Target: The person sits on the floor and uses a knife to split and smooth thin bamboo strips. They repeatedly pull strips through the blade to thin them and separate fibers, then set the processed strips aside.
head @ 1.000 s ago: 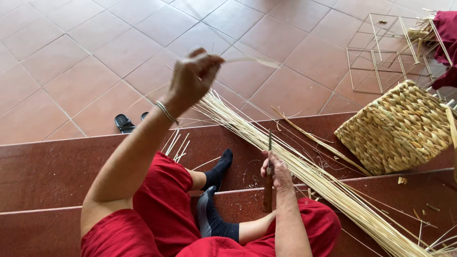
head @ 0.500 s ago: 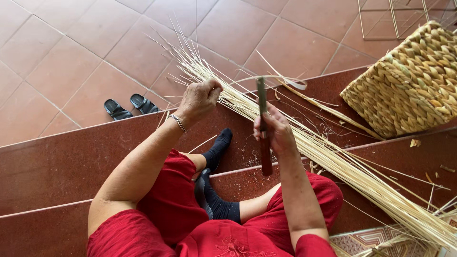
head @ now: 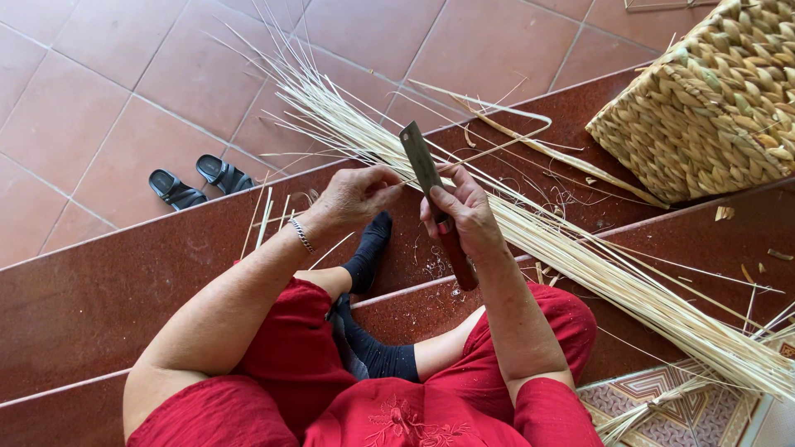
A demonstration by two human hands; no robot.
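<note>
My right hand (head: 464,217) grips a knife (head: 421,159) with a dark blade pointing up and a reddish-brown handle below the fist. My left hand (head: 354,196) pinches a thin pale strip (head: 505,108) that meets the blade and loops away to the right. A long bundle of pale straw strips (head: 580,269) lies across the dark red step from upper left to lower right, right behind both hands. I sit on the steps in red clothes and dark socks.
A woven straw basket (head: 712,108) stands at the upper right on the step. A pair of black sandals (head: 199,180) lies on the tiled floor at left. Loose strips and shavings litter the step (head: 99,290). A patterned mat (head: 679,406) shows at the lower right.
My left hand came down from high over the floor to the knife. My right hand lifted the knife upright, and the strip now meets the blade. The view shifted closer.
</note>
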